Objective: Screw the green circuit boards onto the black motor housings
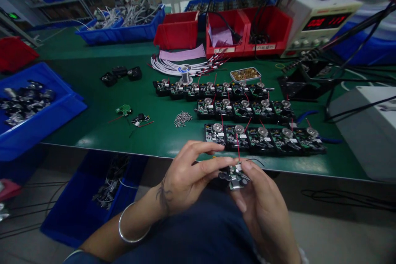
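Observation:
Between my two hands, just off the front edge of the bench, is a small circuit board (pixel 235 176) with a red wire standing up and a black wire to the right. My right hand (pixel 266 194) grips its right side between thumb and fingers. On the board's left side, my left hand (pixel 192 169) has its fingertips closed on the edge, with the index finger stretched over the top. Just beyond my hands are rows of black housings (pixel 262 139) with green boards, round metal discs and red wires.
Loose screws (pixel 183 119), two loose boards (pixel 124 110), a solder spool (pixel 185 74) and white wires (pixel 167 66) lie on the green bench (pixel 93 90). A blue bin (pixel 58 86) stands left, red bins (pixel 177 31) behind. Right are a power supply (pixel 318 20) and a grey box (pixel 365 128).

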`<control>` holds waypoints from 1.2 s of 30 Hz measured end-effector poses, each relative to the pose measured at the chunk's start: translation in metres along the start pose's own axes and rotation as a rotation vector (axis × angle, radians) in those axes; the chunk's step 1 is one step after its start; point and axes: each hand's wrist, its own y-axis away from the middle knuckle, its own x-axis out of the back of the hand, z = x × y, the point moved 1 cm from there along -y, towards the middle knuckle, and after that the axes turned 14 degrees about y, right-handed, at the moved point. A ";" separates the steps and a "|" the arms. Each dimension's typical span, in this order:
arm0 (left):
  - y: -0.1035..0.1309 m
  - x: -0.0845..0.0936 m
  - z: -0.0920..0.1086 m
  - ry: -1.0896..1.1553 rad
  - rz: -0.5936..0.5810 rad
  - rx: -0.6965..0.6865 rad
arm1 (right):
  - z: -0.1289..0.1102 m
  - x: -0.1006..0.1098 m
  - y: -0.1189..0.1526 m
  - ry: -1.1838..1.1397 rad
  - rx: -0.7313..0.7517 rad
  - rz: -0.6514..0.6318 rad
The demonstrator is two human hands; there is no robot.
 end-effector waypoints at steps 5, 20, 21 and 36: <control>0.014 -0.008 0.008 0.312 0.251 0.379 | -0.003 0.001 0.001 -0.038 0.029 0.019; 0.014 -0.040 0.012 1.306 -0.072 1.041 | -0.002 0.000 0.007 -0.143 0.062 0.065; 0.015 -0.039 0.011 1.306 -0.054 1.032 | -0.004 0.003 0.007 -0.163 0.065 0.086; 0.027 -0.021 0.006 1.017 0.171 0.932 | -0.010 0.014 0.006 -0.203 0.093 0.223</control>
